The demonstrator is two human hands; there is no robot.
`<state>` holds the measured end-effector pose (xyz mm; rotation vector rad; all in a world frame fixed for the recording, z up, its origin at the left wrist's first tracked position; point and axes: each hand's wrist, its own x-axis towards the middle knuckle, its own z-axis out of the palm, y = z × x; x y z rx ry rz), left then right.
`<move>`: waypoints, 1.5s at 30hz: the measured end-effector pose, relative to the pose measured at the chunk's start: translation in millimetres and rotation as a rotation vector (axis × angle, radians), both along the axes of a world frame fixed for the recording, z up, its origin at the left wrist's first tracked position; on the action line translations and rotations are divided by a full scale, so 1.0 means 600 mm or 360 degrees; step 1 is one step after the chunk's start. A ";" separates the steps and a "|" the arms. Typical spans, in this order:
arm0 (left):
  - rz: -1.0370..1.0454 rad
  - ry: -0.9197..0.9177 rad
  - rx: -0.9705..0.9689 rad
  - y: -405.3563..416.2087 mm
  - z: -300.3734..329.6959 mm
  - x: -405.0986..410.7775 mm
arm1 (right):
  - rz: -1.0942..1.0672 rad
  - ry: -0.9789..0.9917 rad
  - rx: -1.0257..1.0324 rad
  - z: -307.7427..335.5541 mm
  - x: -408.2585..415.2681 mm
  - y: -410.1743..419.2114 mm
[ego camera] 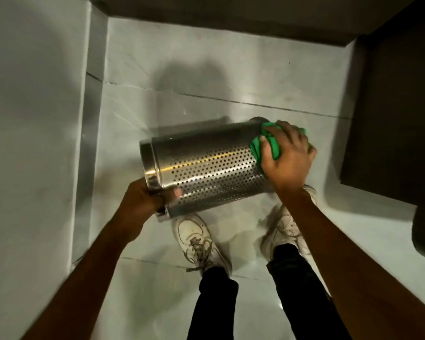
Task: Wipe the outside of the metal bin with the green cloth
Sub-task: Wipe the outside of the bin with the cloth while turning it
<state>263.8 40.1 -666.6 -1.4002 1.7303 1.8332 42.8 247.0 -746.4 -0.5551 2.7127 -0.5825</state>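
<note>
A perforated metal bin (206, 165) is held on its side above the floor, its rim end pointing left and its base end to the right. My left hand (142, 200) grips the bin's rim at the lower left. My right hand (287, 155) presses a crumpled green cloth (260, 146) against the bin's side near the base end. Most of the cloth is hidden under my fingers.
Pale floor tiles (206, 77) lie below. My two white shoes (196, 239) stand just under the bin. A light wall (35, 119) rises on the left, and dark furniture (398, 119) stands at the right.
</note>
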 end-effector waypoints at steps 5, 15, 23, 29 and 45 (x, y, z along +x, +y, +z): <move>0.0478 -0.0013 0.0025 0.012 0.006 -0.074 | 0.0162 -0.0008 0.0063 0.021 0.012 -0.037; -0.0148 0.0181 -0.0716 0.099 0.005 -0.050 | 0.0749 0.0293 -0.0816 0.099 0.083 -0.153; 0.0204 0.0055 0.0015 0.019 -0.005 -0.001 | 0.0459 0.0092 0.0102 0.000 -0.002 0.019; 0.0189 0.0193 -0.0026 0.034 0.010 -0.066 | 0.0464 0.0002 -0.0156 0.060 0.057 -0.092; -0.0264 -0.0071 -0.0548 0.059 -0.011 -0.024 | -0.0140 -0.0249 0.0196 0.025 0.010 0.008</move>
